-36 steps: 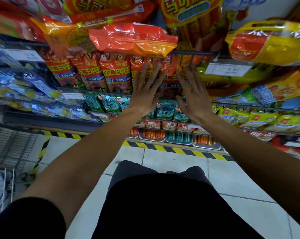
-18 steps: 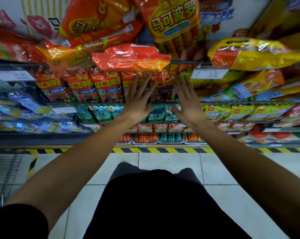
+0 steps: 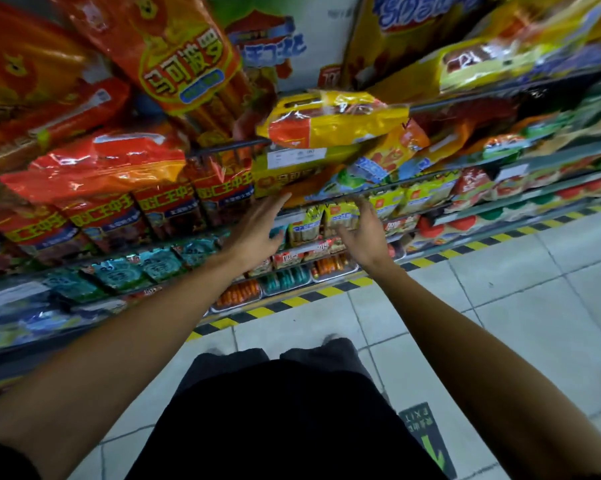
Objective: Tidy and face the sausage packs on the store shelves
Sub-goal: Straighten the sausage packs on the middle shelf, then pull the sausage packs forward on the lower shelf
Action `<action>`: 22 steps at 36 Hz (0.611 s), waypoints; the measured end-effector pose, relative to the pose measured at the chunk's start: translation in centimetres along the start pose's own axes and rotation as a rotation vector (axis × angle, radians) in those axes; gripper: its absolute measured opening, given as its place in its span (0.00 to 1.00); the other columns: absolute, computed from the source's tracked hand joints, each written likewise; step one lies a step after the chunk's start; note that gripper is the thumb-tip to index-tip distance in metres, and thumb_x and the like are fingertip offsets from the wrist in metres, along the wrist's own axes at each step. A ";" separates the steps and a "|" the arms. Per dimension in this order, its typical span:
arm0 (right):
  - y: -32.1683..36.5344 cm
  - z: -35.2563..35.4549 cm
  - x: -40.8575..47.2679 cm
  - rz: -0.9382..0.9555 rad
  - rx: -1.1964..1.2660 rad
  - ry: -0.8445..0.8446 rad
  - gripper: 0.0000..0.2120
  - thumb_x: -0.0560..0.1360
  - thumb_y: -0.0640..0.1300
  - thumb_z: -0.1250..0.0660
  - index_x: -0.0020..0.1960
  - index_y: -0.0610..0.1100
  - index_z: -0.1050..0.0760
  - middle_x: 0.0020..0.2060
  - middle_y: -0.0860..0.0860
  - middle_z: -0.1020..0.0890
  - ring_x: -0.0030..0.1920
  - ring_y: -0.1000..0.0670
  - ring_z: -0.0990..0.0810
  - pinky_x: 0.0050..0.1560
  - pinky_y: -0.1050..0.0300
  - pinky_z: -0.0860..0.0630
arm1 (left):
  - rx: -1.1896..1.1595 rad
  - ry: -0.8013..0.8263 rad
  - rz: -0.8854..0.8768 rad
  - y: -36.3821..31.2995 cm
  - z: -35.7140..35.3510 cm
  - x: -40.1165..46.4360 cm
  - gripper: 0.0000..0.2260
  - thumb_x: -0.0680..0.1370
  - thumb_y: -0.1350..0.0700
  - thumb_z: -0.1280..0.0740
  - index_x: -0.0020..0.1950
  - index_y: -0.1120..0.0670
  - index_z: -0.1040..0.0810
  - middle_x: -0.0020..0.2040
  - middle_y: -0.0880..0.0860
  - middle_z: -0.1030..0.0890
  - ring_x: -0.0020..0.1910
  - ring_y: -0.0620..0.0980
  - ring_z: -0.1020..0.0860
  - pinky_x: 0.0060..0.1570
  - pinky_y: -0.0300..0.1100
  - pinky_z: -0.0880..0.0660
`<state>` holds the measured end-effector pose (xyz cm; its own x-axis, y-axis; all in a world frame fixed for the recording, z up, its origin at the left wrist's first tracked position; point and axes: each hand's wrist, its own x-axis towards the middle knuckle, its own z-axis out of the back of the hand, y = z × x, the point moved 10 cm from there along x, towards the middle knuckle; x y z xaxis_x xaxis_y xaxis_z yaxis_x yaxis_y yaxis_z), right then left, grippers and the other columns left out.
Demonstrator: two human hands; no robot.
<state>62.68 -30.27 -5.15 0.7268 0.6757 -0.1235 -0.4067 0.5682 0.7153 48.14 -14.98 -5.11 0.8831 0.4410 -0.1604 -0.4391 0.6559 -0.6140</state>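
Note:
Sausage packs fill the tilted store shelves. A row of upright red packs stands on the middle shelf at left, with a loose red-orange pack lying flat above them. A yellow pack juts out over the shelf edge at centre. Small yellow-green packs stand on the shelf below. My left hand reaches out with fingers straight, just left of those small packs and holding nothing. My right hand hovers with loosely bent fingers in front of the yellow-green packs; contact with them is unclear.
Teal packs and trays of orange sausages fill the lower shelves. A yellow-black hazard stripe runs along the shelf base on the tiled floor. A green exit arrow sticker lies on the floor at lower right.
Both hands dropped from the red packs on the middle shelf and moved right to the yellow-green packs below. The view swung right and tilted.

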 end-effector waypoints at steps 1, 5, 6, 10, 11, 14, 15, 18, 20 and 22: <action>-0.8 0.5 0.5 -0.035 0.030 0.000 0.31 0.80 0.43 0.29 0.79 0.42 0.39 0.76 0.43 0.33 0.77 0.42 0.34 0.69 0.54 0.32 | -0.028 0.000 0.037 -0.2 -0.5 0.6 0.35 0.83 0.58 0.32 0.85 0.43 0.47 0.84 0.47 0.44 0.82 0.51 0.44 0.77 0.51 0.38; -2.4 1.7 2.6 -0.079 0.132 0.051 0.34 0.80 0.41 0.28 0.81 0.44 0.41 0.76 0.47 0.30 0.75 0.45 0.31 0.67 0.58 0.31 | -0.064 -0.037 0.134 -1.3 -2.6 3.0 0.36 0.83 0.54 0.32 0.85 0.45 0.49 0.85 0.48 0.46 0.83 0.53 0.45 0.79 0.53 0.40; -2.5 1.9 3.1 -0.070 0.138 0.068 0.35 0.80 0.42 0.28 0.81 0.44 0.42 0.76 0.47 0.30 0.75 0.45 0.31 0.70 0.53 0.31 | -0.063 -0.052 0.147 -1.6 -2.9 3.5 0.36 0.84 0.54 0.32 0.85 0.46 0.49 0.85 0.49 0.46 0.83 0.53 0.45 0.79 0.53 0.40; -2.5 2.5 4.7 -0.050 0.172 0.130 0.35 0.80 0.44 0.28 0.80 0.42 0.41 0.76 0.45 0.30 0.76 0.43 0.31 0.73 0.42 0.30 | -0.107 -0.104 0.195 -2.2 -3.8 5.1 0.36 0.83 0.53 0.31 0.85 0.47 0.48 0.84 0.51 0.44 0.82 0.55 0.43 0.78 0.53 0.40; -2.5 2.5 5.0 -0.042 0.186 0.146 0.34 0.79 0.43 0.28 0.80 0.41 0.40 0.76 0.44 0.29 0.75 0.43 0.31 0.73 0.42 0.31 | -0.122 -0.115 0.208 -2.3 -3.8 5.5 0.36 0.83 0.53 0.31 0.85 0.47 0.49 0.84 0.52 0.44 0.82 0.56 0.43 0.77 0.53 0.40; -2.8 2.5 5.5 -0.078 0.339 0.176 0.32 0.78 0.37 0.27 0.78 0.40 0.38 0.71 0.44 0.26 0.72 0.43 0.27 0.71 0.43 0.28 | -0.152 -0.134 0.267 -2.6 -3.5 6.3 0.37 0.83 0.54 0.31 0.85 0.47 0.50 0.85 0.53 0.44 0.82 0.57 0.41 0.77 0.54 0.38; -2.9 2.6 5.5 -0.095 0.406 0.178 0.31 0.78 0.34 0.27 0.77 0.39 0.37 0.69 0.45 0.25 0.70 0.45 0.25 0.70 0.44 0.27 | -0.156 -0.142 0.286 -2.8 -3.3 6.4 0.37 0.83 0.55 0.31 0.85 0.48 0.49 0.84 0.54 0.43 0.81 0.58 0.40 0.77 0.54 0.36; -2.5 2.9 5.6 -0.071 0.523 0.209 0.27 0.77 0.28 0.30 0.73 0.38 0.33 0.63 0.48 0.24 0.64 0.48 0.23 0.67 0.45 0.24 | -0.148 -0.175 0.305 -3.7 -2.7 6.9 0.33 0.83 0.56 0.30 0.84 0.53 0.44 0.82 0.57 0.37 0.79 0.60 0.35 0.76 0.54 0.34; -1.4 3.0 5.5 0.005 0.521 0.260 0.25 0.76 0.25 0.31 0.70 0.39 0.29 0.63 0.47 0.23 0.64 0.47 0.22 0.64 0.43 0.22 | -0.210 -0.220 0.350 -3.7 -2.3 7.0 0.28 0.83 0.58 0.30 0.81 0.57 0.35 0.77 0.59 0.29 0.75 0.60 0.30 0.72 0.54 0.31; -0.4 3.1 5.4 0.070 0.483 0.315 0.24 0.74 0.25 0.30 0.67 0.40 0.26 0.64 0.46 0.21 0.66 0.47 0.22 0.66 0.45 0.23 | -0.308 -0.292 0.430 -2.9 -1.8 6.4 0.22 0.81 0.60 0.28 0.74 0.60 0.27 0.70 0.60 0.23 0.70 0.60 0.25 0.68 0.54 0.27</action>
<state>68.51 -28.28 -3.93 0.4777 0.8529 -0.2106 -0.0952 0.2886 0.9527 55.36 -15.14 -5.70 0.5360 0.8057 -0.2520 -0.6403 0.1935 -0.7433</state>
